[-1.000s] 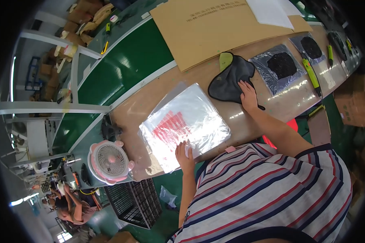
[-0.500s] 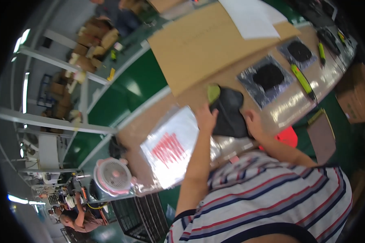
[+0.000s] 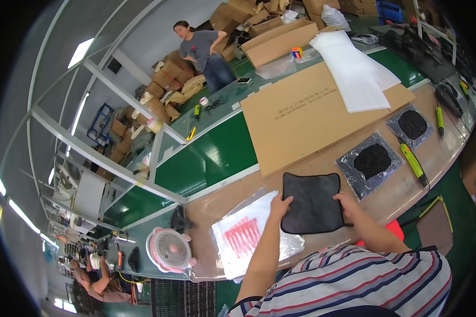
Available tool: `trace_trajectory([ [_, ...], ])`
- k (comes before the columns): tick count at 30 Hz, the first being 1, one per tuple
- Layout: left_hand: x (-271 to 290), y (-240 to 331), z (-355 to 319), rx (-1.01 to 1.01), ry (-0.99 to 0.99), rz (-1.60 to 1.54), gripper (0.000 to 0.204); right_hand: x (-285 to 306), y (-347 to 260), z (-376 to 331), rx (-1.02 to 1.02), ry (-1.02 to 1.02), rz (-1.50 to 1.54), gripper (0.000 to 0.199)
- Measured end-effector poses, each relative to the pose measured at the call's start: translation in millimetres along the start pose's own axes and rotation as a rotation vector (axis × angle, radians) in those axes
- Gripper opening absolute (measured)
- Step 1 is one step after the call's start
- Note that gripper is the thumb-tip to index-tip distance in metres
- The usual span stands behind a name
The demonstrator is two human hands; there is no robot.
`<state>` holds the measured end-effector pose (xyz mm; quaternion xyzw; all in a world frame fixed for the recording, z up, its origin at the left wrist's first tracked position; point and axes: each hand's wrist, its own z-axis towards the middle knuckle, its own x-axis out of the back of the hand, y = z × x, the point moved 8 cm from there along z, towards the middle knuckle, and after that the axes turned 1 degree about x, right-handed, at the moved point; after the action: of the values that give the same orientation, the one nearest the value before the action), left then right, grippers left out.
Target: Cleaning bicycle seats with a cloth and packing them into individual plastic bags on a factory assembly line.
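Observation:
A flat black mat [image 3: 311,203] with a bound edge and slightly curved sides lies spread out in front of me, its dark face up. My left hand [image 3: 280,206] grips its left edge, thumb on top. At the opposite edge my right hand [image 3: 346,205] pinches the mat the same way. The fingers under the mat are hidden. Beside my left forearm lie clear plastic bags with a white sheet bearing red marks [image 3: 241,235].
A large cardboard sheet [image 3: 301,124] with white foam sheets [image 3: 351,74] lies beyond. To the right are bagged black pieces [image 3: 372,161] and green-yellow cutters [image 3: 413,165]. A pink fan [image 3: 169,249] stands left. One person [image 3: 203,50] stands across the bench; another [image 3: 103,282] works far left.
The mat was bent, with a yellow-green part showing; now it is spread flat, dark side up. My hands have shifted to its two side edges. The view has tilted, bringing a standing person into full sight.

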<state>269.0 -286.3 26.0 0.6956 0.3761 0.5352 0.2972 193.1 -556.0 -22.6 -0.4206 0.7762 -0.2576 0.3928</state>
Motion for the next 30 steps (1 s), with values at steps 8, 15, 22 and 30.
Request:
trace_trajectory([
  [8,71.9,79.5,-49.6,-0.083,-0.197,-0.634,0.019,-63.7,-145.3,-41.5,0.311,-0.331,-0.048,0.016],
  [15,151.2,111.8,-142.2,-0.511,0.037,-0.713,0.017,-66.2,-196.4,-76.4,0.626,-0.587,-0.002,0.017],
  [22,139.5,89.6,-137.8,-0.39,0.19,-0.57,0.026,-83.3,-187.5,-67.2,0.574,-0.553,-0.23,0.018],
  [30,146.7,63.5,-148.2,-0.255,0.254,-0.844,0.024,-128.4,-178.4,-87.4,0.405,-0.679,-0.033,0.014],
])
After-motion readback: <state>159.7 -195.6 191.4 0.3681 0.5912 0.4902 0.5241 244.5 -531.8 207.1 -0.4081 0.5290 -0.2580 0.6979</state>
